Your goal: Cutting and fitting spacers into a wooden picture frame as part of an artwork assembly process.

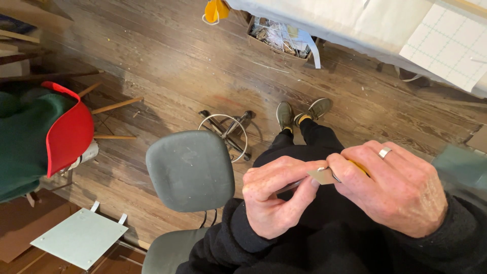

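Small flat metal piece [322,176], greyish, is held between the two hands in front of the lap, low right of centre in the head view. A thin metal strip or blade runs from it leftward into the left hand; what kind of tool it is cannot be told.

Left hand [274,195] is curled closed, thumb and fingers pinched on the thin end of the metal piece, palm turned toward the body. Right hand [395,187] is closed over the other end, fingertips pressed on the flat part; a yellow handle [359,167] is seen partly under its fingers, mostly hidden. A silver ring [384,151] is worn on one finger of the right hand. Both hands touch at the piece, thumbs just beside each other.

Black sleeves [456,238] and black trousers are worn; two olive shoes [303,112] are planted on the wooden floor [167,66] ahead. A grey round-backed stool [190,170] stands just left of the left hand, its metal foot ring behind it. A red chair [68,134] with green cloth over it is at far left. A pale green panel [78,237] lies at lower left. A white-covered table [355,25] with a gridded mat [449,43] is at upper right, a cluttered box [279,36] under its edge.
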